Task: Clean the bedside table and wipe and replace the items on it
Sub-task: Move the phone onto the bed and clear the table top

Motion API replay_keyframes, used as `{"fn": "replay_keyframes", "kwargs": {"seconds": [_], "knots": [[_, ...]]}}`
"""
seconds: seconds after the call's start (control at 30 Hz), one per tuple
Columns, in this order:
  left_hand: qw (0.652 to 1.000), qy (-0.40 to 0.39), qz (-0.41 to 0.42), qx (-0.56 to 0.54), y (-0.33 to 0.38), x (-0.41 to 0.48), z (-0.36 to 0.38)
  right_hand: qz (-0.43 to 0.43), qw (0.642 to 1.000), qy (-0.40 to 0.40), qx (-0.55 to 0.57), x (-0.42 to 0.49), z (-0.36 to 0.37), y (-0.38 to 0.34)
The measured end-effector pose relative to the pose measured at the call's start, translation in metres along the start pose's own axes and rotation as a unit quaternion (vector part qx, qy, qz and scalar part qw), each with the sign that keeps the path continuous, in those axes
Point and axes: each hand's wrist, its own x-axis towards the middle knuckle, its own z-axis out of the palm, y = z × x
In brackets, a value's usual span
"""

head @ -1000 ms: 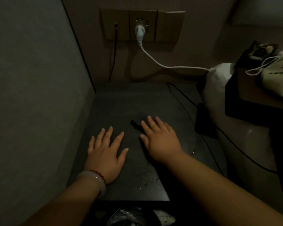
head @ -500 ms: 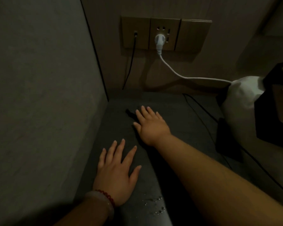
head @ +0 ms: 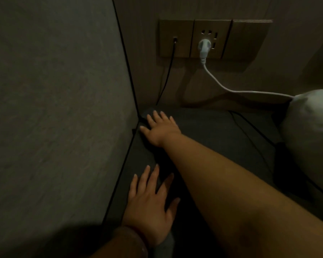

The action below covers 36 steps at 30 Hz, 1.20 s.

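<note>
Head view: the right hand (head: 160, 130) is laid flat, fingers straight and a little spread, on what seems to be a dark cloth (head: 145, 113). The cloth is pressed into the far left corner of the table (head: 213, 138), and it is not gripped. The left hand (head: 149, 203) is spread flat on the table nearer the front, and nothing is held by it. A black cable (head: 168, 75) comes down from the socket panel (head: 210, 39) and ends just beside the cloth. If the cloth is pushed deeper into the corner, this cable could be caught and pulled out. Because the cloth is only pressed, it could also be bunched against the wall (head: 63, 108) or slip from under the fingers.
</note>
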Motion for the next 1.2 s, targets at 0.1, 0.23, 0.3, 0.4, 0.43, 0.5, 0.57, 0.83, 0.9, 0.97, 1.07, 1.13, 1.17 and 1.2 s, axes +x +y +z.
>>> {"fn": "replay_keyframes", "kwargs": {"seconds": [0.1,0.23,0.3,0.4,0.43,0.5,0.57,0.83,0.9,0.97,1.07,1.13,1.17,1.2], "knots": [[1.000,0.001,0.001,0.000,0.000,0.000,0.001,-0.001,1.000,-0.020,-0.001,0.006,-0.006,0.007],[1.000,-0.003,-0.005,0.003,0.001,0.000,0.001,0.104,0.994,0.032,-0.007,-0.012,-0.012,0.065],[1.000,-0.006,-0.005,0.011,0.001,0.000,0.001,0.175,0.983,0.053,-0.006,-0.034,-0.012,0.099],[1.000,-0.001,-0.001,0.010,0.003,-0.001,-0.001,0.273,0.960,0.058,-0.009,-0.063,-0.011,0.124],[1.000,0.000,0.001,0.009,0.003,-0.001,-0.002,0.289,0.956,0.059,-0.006,-0.068,-0.009,0.121],[1.000,0.000,0.003,0.007,0.004,0.000,-0.002,0.271,0.960,0.073,0.002,-0.073,-0.001,0.100],[1.000,-0.008,0.001,0.007,0.003,0.000,-0.002,0.190,0.978,0.085,0.001,-0.076,0.011,0.065],[0.999,-0.049,-0.008,-0.004,0.006,0.001,-0.010,0.134,0.986,0.103,-0.008,-0.115,0.019,0.092],[0.998,-0.062,-0.022,-0.007,0.008,0.001,-0.014,0.199,0.975,0.100,-0.005,-0.133,0.015,0.120],[0.999,-0.039,-0.024,-0.012,0.009,0.002,-0.014,0.226,0.970,0.090,0.015,-0.151,0.013,0.127],[0.998,-0.044,-0.033,-0.017,0.011,0.003,-0.017,0.191,0.978,0.088,0.009,-0.172,0.021,0.111],[0.998,-0.054,-0.034,-0.006,0.013,0.002,-0.019,0.140,0.986,0.087,-0.001,-0.183,0.029,0.096],[0.998,-0.055,-0.035,-0.005,0.015,0.003,-0.022,0.117,0.990,0.082,-0.003,-0.187,0.031,0.092],[0.998,-0.058,-0.036,-0.004,0.015,0.003,-0.023,0.099,0.992,0.073,-0.004,-0.190,0.031,0.090]]}}
